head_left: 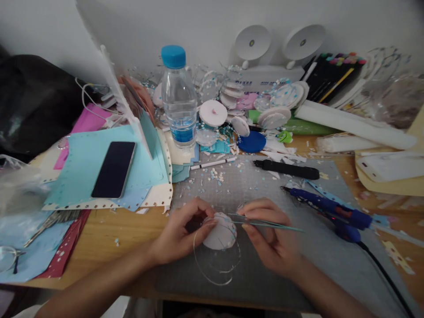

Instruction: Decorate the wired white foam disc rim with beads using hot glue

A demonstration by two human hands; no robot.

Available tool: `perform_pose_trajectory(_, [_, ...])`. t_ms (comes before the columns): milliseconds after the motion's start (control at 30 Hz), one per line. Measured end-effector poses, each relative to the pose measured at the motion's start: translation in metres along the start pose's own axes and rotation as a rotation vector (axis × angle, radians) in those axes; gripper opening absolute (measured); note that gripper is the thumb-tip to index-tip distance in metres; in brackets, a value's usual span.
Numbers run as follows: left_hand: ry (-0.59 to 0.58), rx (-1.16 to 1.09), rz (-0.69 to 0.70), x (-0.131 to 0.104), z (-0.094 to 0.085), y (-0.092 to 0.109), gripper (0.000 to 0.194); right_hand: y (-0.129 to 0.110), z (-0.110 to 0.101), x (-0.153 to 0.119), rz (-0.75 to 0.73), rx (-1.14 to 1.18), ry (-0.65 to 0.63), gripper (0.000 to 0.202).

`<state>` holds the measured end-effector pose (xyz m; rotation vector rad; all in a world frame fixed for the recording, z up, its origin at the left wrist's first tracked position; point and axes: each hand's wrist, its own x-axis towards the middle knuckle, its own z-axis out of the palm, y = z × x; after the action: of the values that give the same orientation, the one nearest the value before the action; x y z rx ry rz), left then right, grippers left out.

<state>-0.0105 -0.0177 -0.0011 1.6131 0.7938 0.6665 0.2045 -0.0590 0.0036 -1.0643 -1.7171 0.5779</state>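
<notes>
Between the fingers and thumb of my left hand (190, 232) is a round white disc (220, 234) with small pale pieces along its edge. Thin wire (212, 280) loops out from the disc and hangs below it. My right hand (270, 234) pinches a pair of greenish tweezers (274, 225), whose tips point left to the disc's right edge. Whether the tips grip a small piece cannot be made out. Both hands are just above the grey cutting mat (198, 194).
A blue glue gun (331, 207) with a red light and black cord (384, 265) lies right, below a black pen-like cutter (288, 169). A water bottle (179, 101) stands behind, among finished-looking discs (213, 113). A phone (114, 170) rests on coloured paper (76, 163) at left.
</notes>
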Motion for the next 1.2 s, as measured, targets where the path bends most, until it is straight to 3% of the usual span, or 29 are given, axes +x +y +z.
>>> perform_pose_trajectory(400, [-0.027,0.019,0.056,-0.002,-0.002,-0.002,0.007,-0.005,0.003,0.003,0.116,0.146,0.098,0.024])
perform_pose_trajectory(667, [-0.027,0.046,0.020,0.002,-0.002,0.001,0.014,-0.002,0.002,0.007,0.286,0.249,0.382,0.017])
perform_pose_trajectory(833, [-0.023,0.164,0.026,0.004,-0.001,0.005,0.019,0.008,-0.002,0.009,0.271,0.313,0.566,0.017])
perform_pose_trajectory(933, [-0.079,0.248,0.073,0.004,0.000,0.007,0.025,0.012,-0.002,0.009,0.336,0.336,0.576,0.016])
perform_pose_trajectory(1200, [-0.326,0.360,0.264,0.004,-0.004,0.008,0.048,0.013,0.000,0.007,0.483,0.449,0.438,0.013])
